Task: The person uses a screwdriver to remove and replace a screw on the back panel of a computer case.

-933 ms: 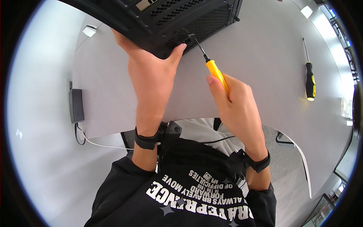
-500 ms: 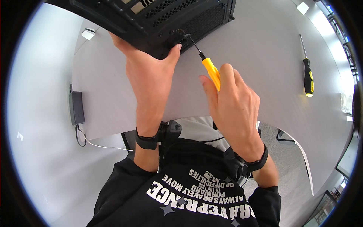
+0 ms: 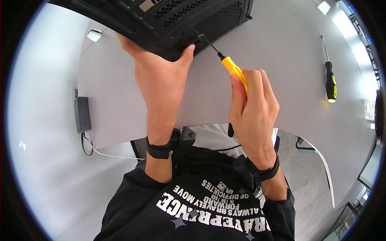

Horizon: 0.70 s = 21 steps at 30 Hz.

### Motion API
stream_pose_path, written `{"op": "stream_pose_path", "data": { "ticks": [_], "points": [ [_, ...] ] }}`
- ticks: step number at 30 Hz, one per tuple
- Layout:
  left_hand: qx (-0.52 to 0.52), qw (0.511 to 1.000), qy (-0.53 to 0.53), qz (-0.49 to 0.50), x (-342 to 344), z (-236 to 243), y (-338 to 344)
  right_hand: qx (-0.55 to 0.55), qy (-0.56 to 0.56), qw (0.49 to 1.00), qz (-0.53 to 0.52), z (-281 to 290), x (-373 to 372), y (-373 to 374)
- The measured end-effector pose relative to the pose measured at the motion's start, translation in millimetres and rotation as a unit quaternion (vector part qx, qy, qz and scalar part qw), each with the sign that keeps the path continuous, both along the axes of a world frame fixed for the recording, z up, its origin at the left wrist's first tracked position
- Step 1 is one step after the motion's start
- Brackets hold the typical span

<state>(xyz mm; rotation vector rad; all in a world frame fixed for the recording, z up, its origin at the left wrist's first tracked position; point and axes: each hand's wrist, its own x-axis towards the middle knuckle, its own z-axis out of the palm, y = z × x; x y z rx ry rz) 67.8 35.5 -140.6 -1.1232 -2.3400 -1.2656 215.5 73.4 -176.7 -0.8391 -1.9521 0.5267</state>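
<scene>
A black computer case (image 3: 169, 36) with vent slots and a mesh panel is held tilted over the far part of the table. My left hand (image 3: 161, 80) grips its near corner, thumb pressed on the edge; the other fingers are hidden behind the case. In my right hand (image 3: 255, 106) is a screwdriver with a yellow handle (image 3: 234, 72), thumb and fingers closed round it. Its thin shaft slants up to the left, and its tip meets the case near a small part by my left thumb. What exactly the tip touches is too small to tell.
A second screwdriver (image 3: 330, 82), black and yellow, lies at the right of the grey table (image 3: 213, 100). A black power adapter (image 3: 82, 114) with a white cable sits at the left edge. White pieces (image 3: 94, 35) lie at the far corners. The table's front edge curves round me.
My right hand has turned and shifted slightly right on the yellow handle, its thumb now lying along it. The screwdriver tip stays at the same spot. The case has barely moved.
</scene>
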Motion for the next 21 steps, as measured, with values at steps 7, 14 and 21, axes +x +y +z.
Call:
{"op": "stream_pose_path", "data": {
  "ticks": [7, 14, 21],
  "points": [
    [0.024, 0.996, -0.065, -0.052, -17.2, -19.6, 51.8, 0.017, -0.021, 1.0, 0.003, 1.2, -14.5, 44.9],
    [0.035, 0.994, -0.063, -0.078, -21.9, -30.3, 61.5, -0.282, 0.021, 0.958, 0.044, 1.3, -15.0, 47.3],
    [0.043, 0.992, -0.074, -0.09, -16.2, -27.5, 64.5, -0.577, 0.051, 0.795, 0.182, 9.6, 0.6, 77.4]
  ]
}}
